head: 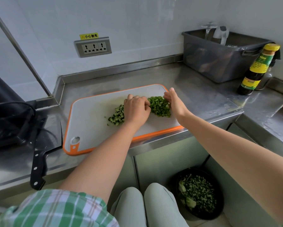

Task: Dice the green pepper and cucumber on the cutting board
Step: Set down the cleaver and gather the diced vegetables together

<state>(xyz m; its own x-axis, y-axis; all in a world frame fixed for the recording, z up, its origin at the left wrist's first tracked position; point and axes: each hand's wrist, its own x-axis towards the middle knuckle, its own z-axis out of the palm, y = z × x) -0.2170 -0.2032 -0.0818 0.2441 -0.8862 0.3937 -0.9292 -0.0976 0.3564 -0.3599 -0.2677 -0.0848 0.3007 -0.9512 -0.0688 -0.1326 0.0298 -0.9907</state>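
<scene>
Chopping looks basically done: the knife (38, 167) is parked on the worktop (194, 89) beside the cutting board (91, 128), so both hands are free to tidy. On the board, the diced cucumber (117, 116) has its own heap, with the diced green pepper (159, 106) near it. The left hand (136, 109) and right hand (174, 102) bracket the pepper, probably corralling it. The right fingers (167, 96) lie fairly straight against its edge, holding nothing. The left fingers (144, 104) are bent into it, and I can't tell if they're pinching bits.

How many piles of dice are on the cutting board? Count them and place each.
2. The cucumber dice lie on the cutting board, left of the left hand. The green pepper dice sit between it and the right hand. The left hand may cover some pieces.
</scene>
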